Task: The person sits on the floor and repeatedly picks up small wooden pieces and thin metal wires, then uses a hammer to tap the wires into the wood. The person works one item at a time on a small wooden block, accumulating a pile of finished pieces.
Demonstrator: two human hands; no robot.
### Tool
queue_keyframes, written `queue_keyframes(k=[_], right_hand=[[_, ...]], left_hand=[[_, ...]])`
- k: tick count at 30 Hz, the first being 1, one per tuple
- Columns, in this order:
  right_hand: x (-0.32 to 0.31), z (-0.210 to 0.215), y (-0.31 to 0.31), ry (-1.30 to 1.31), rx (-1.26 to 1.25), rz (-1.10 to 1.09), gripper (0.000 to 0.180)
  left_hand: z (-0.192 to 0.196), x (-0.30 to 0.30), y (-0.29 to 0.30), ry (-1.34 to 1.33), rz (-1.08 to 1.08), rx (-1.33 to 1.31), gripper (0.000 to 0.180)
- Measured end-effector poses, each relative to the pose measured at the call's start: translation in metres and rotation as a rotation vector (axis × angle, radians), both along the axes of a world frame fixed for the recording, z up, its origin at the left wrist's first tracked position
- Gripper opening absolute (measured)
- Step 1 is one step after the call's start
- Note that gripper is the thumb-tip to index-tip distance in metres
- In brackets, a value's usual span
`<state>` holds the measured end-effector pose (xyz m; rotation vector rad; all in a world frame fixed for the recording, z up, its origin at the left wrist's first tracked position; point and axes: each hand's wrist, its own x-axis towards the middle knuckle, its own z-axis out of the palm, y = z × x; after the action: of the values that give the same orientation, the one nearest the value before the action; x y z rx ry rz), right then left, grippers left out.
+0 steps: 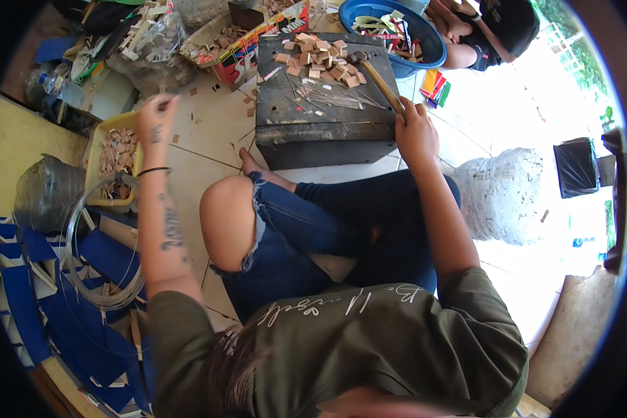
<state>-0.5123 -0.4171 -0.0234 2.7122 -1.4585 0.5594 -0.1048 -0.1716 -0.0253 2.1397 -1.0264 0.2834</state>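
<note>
My right hand (pixel 419 132) is wrapped round the wooden handle of a hammer (pixel 382 83). The hammer's head rests by a pile of small tan wooden pieces (pixel 320 59) on a dark, worn block-like bench (pixel 327 132). Thin wires or sticks (pixel 334 96) lie scattered across the bench top. Off to the left, my left hand (pixel 155 117) is raised with its fingers closed, beside a yellow basket (pixel 94 157) full of small wooden pieces. What the left fingers hold, if anything, is too small and blurred to make out.
A coil of clear wire (pixel 83 279) leans by blue-covered pieces (pixel 111 334) at the left. An open cardboard box (pixel 240 59) and a blue tub (pixel 435 63) stand behind the bench. Another person (pixel 498 31) sits at the far right. A wrapped white bundle (pixel 501 195) is right of my knee.
</note>
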Motion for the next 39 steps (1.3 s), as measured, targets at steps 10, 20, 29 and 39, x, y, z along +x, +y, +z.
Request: queue_keyframes(k=[10, 20, 29, 39], right_hand=[[0.075, 0.010, 0.002, 0.018, -0.022, 0.409, 0.024], [0.063, 0.005, -0.019, -0.352, 0.265, 0.452, 0.011], [0.031, 0.006, -0.019, -0.522, 0.548, 0.310, 0.014], [0.020, 0.003, -0.027, -0.659, 0.695, 0.303, 0.014]], left_hand=[[0.005, 0.114, 0.105, -0.314, 0.493, 0.551, 0.032], [0.018, -0.081, -0.128, -0.321, -0.583, 0.005, 0.039], [0.006, -0.187, -0.242, -0.404, -0.672, 0.206, 0.029], [0.003, -0.185, -0.226, 0.024, -0.692, -0.020, 0.014]])
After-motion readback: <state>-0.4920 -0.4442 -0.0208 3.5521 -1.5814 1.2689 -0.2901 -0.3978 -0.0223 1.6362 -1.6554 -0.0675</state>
